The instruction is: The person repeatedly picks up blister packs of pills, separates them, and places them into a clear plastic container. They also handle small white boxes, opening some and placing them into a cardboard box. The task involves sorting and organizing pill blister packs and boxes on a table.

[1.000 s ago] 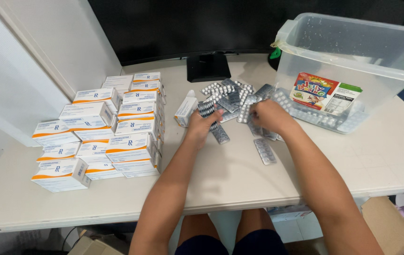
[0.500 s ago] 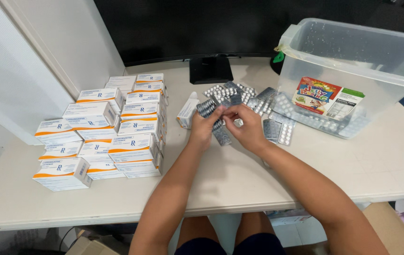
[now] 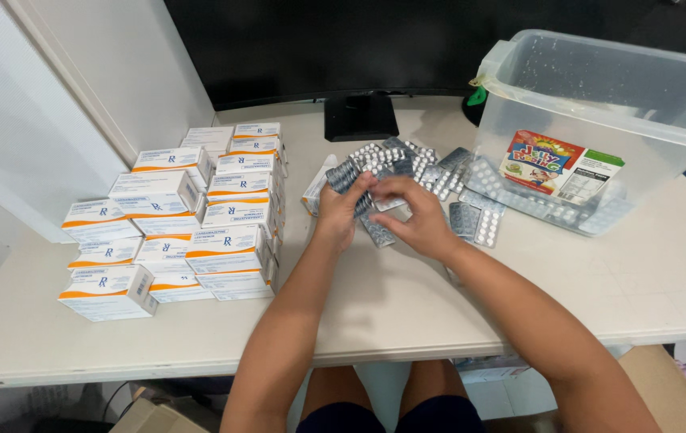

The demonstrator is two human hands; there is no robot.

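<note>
— Many white and orange boxes (image 3: 175, 216) sit in rows on the left of the tabletop (image 3: 407, 305). See them?

— Yes. What is next to them?

— The left hand (image 3: 341, 210). Its fingers are curled around a small stack of pill sheets (image 3: 359, 178). The right hand (image 3: 413, 218) is just beside it, pinching the same stack from the other side.

— And more sheets?

— A big loose pile (image 3: 431, 164) lies behind the hands, near the black stand (image 3: 361, 117). On the right is a clear bin (image 3: 599, 128) with a few sheets inside.

— What could go wrong?

— I think the sheets are slippery. If the hands squeeze too softly, the stack could fan out and drop. A bump from an elbow could also knock the boxes over.
</note>
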